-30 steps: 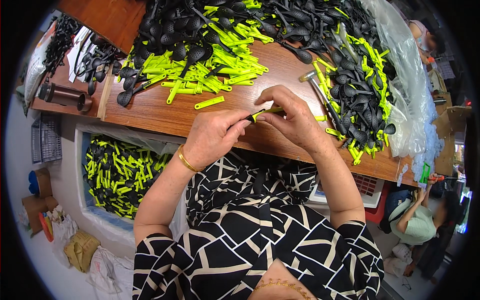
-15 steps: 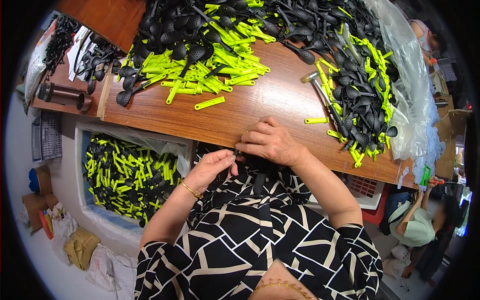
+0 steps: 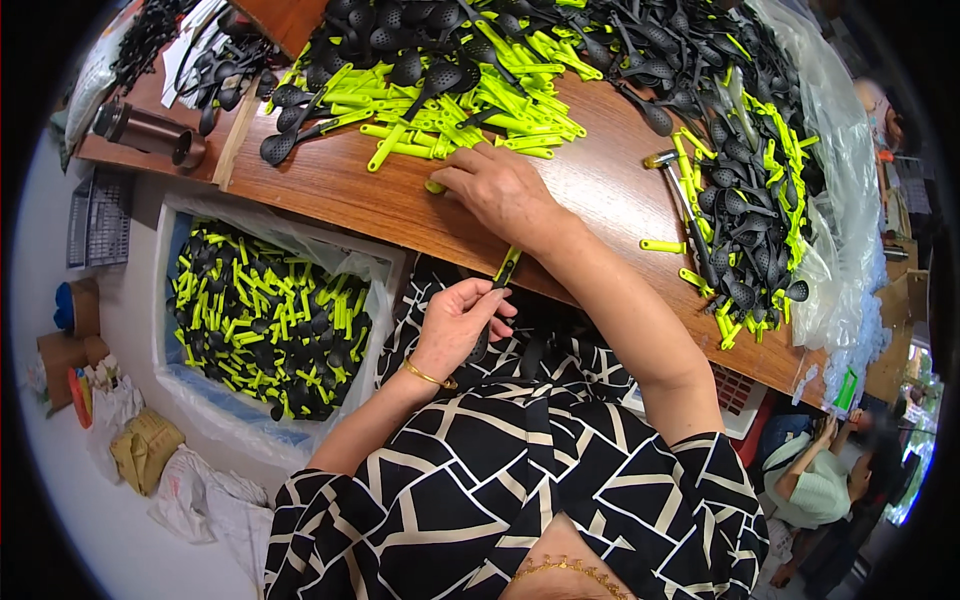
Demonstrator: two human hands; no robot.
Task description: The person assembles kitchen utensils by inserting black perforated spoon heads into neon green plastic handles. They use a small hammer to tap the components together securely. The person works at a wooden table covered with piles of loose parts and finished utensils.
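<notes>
My left hand (image 3: 462,322) is closed around a slotted spoon (image 3: 507,267) near the table's front edge. Its black handle shows lime green toward the upper end, and the dark head hangs partly hidden below my fingers. Over the tabletop, my right hand (image 3: 500,192) has its fingers curled down on a lime-green handle piece (image 3: 434,187); only one end of that piece sticks out. Just beyond the right hand lies a pile of lime-green handle pieces (image 3: 400,150), with black slotted spoon heads mixed in.
A hammer (image 3: 685,210) lies beside another heap of black and green spoons (image 3: 745,220) on the right. Below the table at left stands a lined bin (image 3: 165,350) full of spoons. A brown flask (image 3: 150,133) lies on the left tabletop. Another person (image 3: 815,470) is at far right.
My hands were together at the table edge and have parted. The right went forward and left to the loose green piece; the left still holds the spoon, now showing green on its handle.
</notes>
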